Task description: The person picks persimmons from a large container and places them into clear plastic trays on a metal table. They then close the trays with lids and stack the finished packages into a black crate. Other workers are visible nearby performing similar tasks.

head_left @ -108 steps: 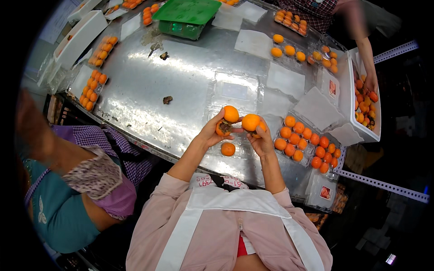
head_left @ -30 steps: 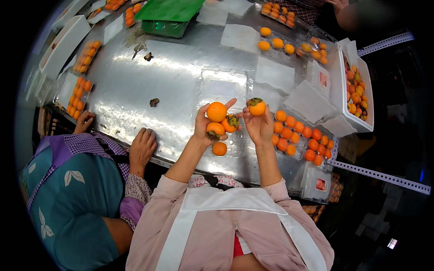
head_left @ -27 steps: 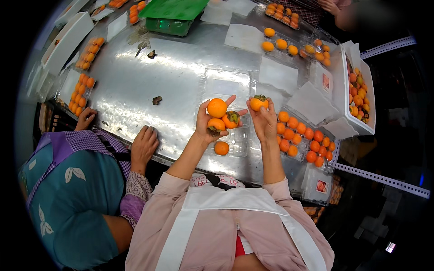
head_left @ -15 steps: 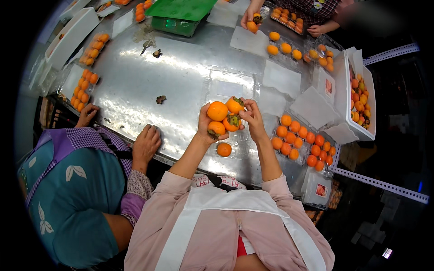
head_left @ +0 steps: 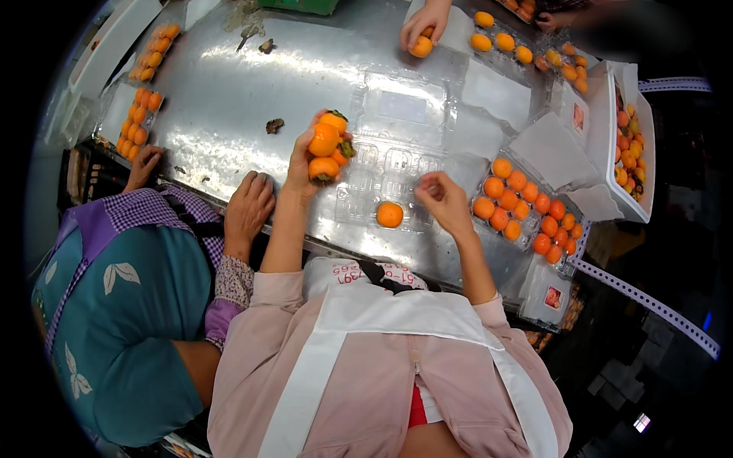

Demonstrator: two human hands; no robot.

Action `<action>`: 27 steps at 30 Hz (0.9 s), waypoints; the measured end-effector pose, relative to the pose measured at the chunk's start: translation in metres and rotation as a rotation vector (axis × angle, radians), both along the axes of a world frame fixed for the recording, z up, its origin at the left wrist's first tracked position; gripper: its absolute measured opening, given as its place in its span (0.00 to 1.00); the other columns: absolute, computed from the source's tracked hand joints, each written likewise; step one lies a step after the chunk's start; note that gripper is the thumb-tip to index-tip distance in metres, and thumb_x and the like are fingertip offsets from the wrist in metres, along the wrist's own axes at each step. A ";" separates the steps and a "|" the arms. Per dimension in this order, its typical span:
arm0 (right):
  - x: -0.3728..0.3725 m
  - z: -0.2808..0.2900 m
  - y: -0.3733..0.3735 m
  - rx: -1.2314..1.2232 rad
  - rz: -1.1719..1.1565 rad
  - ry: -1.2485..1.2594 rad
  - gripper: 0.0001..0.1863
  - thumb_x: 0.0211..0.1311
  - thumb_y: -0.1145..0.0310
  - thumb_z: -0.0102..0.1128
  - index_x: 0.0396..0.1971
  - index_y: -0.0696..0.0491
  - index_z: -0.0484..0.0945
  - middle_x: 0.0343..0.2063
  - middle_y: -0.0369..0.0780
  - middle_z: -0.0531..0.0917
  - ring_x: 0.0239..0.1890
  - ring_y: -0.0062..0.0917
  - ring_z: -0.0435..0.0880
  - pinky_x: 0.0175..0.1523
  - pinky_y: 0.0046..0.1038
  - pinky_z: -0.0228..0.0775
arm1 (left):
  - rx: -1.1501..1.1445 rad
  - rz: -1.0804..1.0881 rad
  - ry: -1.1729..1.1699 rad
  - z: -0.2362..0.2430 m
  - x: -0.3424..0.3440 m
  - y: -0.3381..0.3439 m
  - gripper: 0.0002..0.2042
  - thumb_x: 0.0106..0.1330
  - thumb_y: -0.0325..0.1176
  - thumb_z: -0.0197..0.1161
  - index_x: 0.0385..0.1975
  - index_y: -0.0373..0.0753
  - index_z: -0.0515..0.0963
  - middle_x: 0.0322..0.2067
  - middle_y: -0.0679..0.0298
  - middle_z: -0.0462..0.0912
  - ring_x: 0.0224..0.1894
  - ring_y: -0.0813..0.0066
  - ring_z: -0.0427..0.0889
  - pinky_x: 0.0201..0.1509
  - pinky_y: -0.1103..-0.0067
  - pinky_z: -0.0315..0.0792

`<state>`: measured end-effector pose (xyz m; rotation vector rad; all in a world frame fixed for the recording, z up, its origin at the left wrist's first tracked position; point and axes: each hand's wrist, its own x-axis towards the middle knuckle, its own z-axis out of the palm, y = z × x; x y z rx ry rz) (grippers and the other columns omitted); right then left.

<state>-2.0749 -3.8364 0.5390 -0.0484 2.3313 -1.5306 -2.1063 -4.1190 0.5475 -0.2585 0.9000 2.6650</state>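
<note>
My left hand (head_left: 301, 156) is closed around several orange persimmons (head_left: 324, 141) with green-brown calyxes, held above the metal table. Over the right edge of a clear plastic tray (head_left: 351, 202), my right hand (head_left: 444, 200) has its fingers loosely bent and apart, with nothing visible in them. One persimmon (head_left: 389, 214) sits in the near part of that tray. The tray's clear lid (head_left: 405, 80) is folded open on its far side. Part of the left palm is hidden behind the fruit.
Right of me stand filled persimmon trays (head_left: 507, 200), white sheets (head_left: 546, 149) and a white box (head_left: 640, 195) of persimmons. A co-worker's hands (head_left: 248, 208) rest at the table's left edge. Across the table another person's hand (head_left: 427, 23) holds a persimmon. More filled trays (head_left: 140, 122) stand left.
My left hand has moved left and up with the persimmons. My right hand has let go of the fruit and come down to the right, beside the tray.
</note>
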 end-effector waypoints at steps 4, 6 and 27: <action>0.037 0.024 -0.036 0.398 0.260 0.157 0.24 0.41 0.61 0.70 0.41 0.51 0.74 0.36 0.37 0.77 0.29 0.27 0.79 0.33 0.28 0.72 | -0.687 0.009 -0.093 -0.005 -0.013 -0.017 0.32 0.56 0.49 0.56 0.61 0.58 0.52 0.38 0.56 0.72 0.28 0.71 0.75 0.14 0.77 0.74; 0.047 0.014 -0.045 0.595 0.322 0.430 0.27 0.38 0.58 0.71 0.42 0.50 0.74 0.37 0.37 0.76 0.31 0.30 0.79 0.33 0.30 0.72 | -0.645 0.000 -0.108 -0.005 -0.017 -0.018 0.32 0.56 0.50 0.56 0.61 0.57 0.52 0.38 0.56 0.72 0.28 0.70 0.75 0.14 0.78 0.74; -0.017 0.020 -0.010 -1.231 -0.200 -0.510 0.24 0.65 0.58 0.45 0.53 0.61 0.64 0.50 0.48 0.72 0.48 0.34 0.76 0.44 0.25 0.73 | -0.209 -0.151 -0.051 0.000 0.001 0.008 0.36 0.54 0.50 0.59 0.62 0.57 0.50 0.41 0.54 0.71 0.36 0.64 0.78 0.16 0.77 0.77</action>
